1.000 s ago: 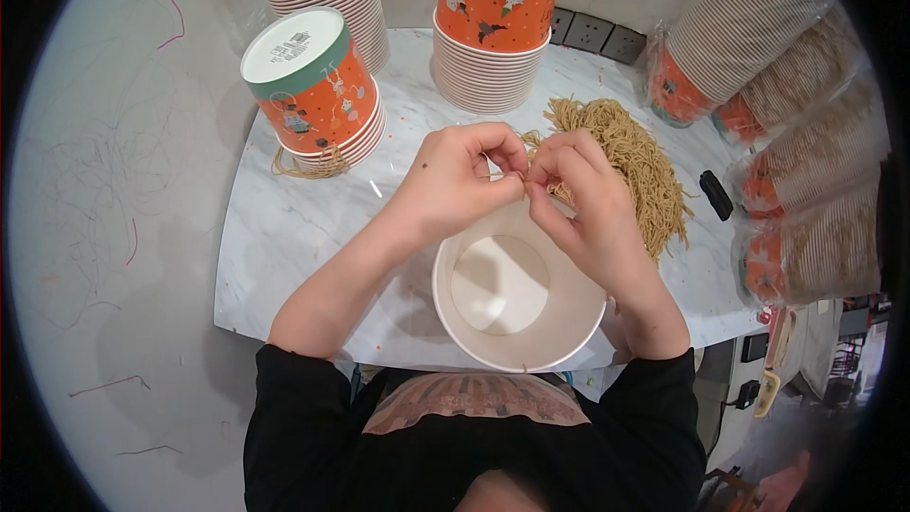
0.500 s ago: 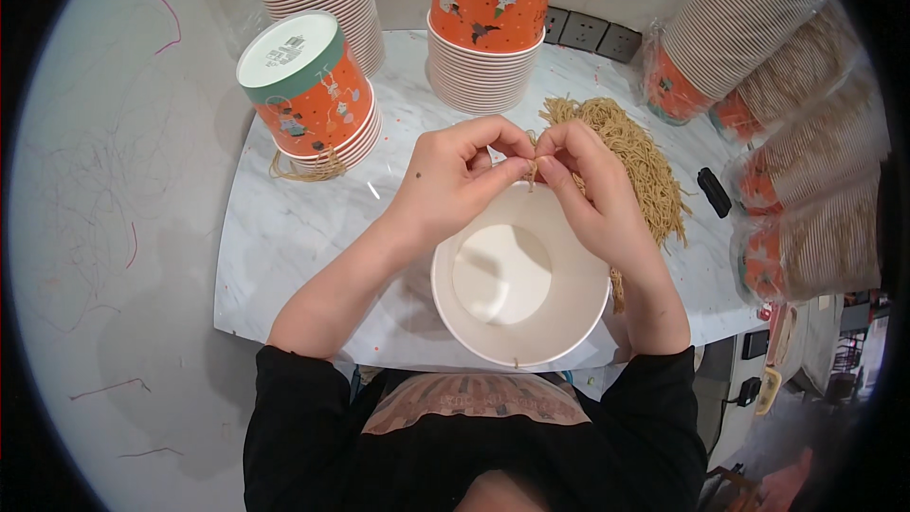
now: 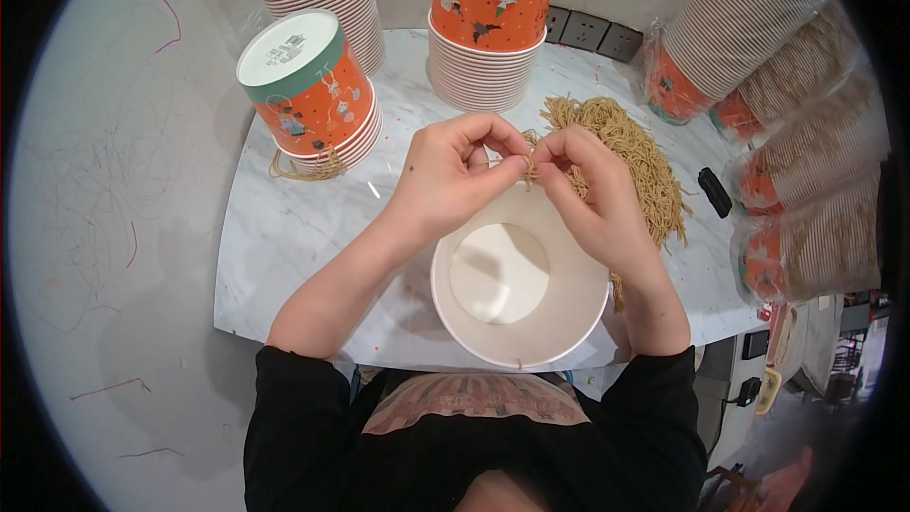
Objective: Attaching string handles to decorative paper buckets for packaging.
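A white paper bucket stands mouth up at the table's front edge, and nothing lies inside it. At its far rim a thin tan cord comes up between my fingertips. My left hand pinches the cord between thumb and index finger. Close by on the other side, my right hand also has thumb and forefinger closed at the cord. Its exact shape there is partly hidden by my fingers. A small tan cord end shows at the bucket's near rim.
Behind my right hand lies a heap of tan cords. Upturned orange buckets stand in a short stack, a middle stack and a taller stack. Bagged bucket stacks line the right side, near a small black object.
My fingertips have shifted slightly at the cord, and the right thumb and finger have drawn a little away from the left. The bucket has barely moved.
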### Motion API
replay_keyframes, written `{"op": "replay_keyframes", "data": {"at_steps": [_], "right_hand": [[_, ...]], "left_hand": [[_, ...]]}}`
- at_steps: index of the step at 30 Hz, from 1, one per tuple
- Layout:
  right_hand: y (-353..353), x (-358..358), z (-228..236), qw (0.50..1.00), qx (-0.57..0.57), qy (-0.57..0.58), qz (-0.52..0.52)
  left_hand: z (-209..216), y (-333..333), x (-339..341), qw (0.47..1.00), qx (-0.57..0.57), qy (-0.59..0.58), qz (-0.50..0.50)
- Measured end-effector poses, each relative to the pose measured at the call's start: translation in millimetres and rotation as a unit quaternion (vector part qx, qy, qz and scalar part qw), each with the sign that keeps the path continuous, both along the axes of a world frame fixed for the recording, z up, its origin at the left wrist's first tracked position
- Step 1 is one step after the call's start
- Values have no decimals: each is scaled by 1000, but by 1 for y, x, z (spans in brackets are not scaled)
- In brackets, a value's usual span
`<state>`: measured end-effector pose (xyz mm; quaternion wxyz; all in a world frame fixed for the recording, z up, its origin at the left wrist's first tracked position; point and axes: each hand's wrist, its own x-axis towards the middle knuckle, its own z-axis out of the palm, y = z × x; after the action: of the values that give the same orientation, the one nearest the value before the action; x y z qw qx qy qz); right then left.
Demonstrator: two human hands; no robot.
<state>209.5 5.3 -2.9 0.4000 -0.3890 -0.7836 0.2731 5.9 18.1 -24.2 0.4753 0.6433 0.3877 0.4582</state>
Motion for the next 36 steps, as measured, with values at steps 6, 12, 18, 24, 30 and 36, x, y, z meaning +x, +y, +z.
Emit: {"op": "replay_keyframes", "data": {"at_steps": [6, 12, 18, 24, 30, 36], "right_hand": [[-7, -3, 6, 995, 82, -47, -20], [-4, 0, 5, 999, 39, -5, -16], [4, 4, -7, 997, -38, 65, -8], [7, 5, -3, 966, -206, 154, 8], [11, 10, -1, 921, -323, 214, 37], [13, 8, -5, 908, -344, 231, 62]], "left_hand": [[4, -4, 2, 1000, 1, 5, 24], [6, -7, 2, 999, 30, 14, 21], [10, -12, 5, 994, 90, 39, 44], [12, -13, 7, 982, 165, 67, 70], [14, -15, 6, 965, 227, 93, 87], [13, -13, 5, 965, 234, 89, 85]]}}
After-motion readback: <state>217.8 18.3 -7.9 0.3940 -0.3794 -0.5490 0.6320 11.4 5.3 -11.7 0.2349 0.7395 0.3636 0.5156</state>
